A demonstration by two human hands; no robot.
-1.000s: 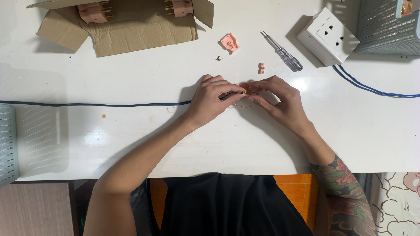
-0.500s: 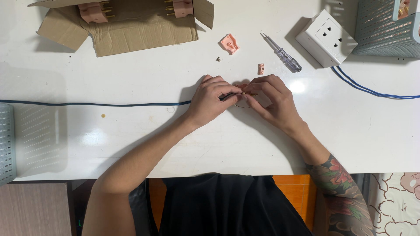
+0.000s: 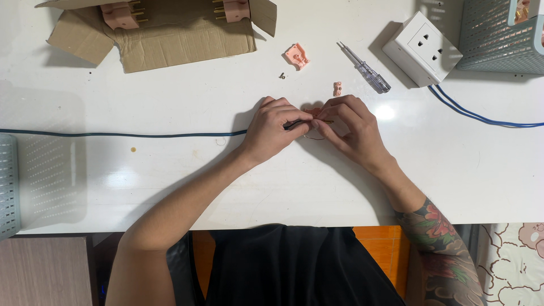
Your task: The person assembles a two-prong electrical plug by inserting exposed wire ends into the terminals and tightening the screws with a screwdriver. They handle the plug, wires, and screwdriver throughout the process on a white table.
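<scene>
Mid-worktop (image 3: pixel 170 187), the left hand (image 3: pixel 272 127) pinches a dark cable (image 3: pixel 113 135) end; the right hand (image 3: pixel 351 127) holds a small pink plug part (image 3: pixel 313 111) against it.

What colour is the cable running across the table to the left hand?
Dark blue. The cable shows best in the head view, against the white table.

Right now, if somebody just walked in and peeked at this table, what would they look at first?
Probably the two hands meeting mid-table: the left hand and right hand pinch a small pink part where the dark cable ends. Next, the torn cardboard box at top left with pink plugs inside, then the white socket block and screwdriver at top right.
</scene>
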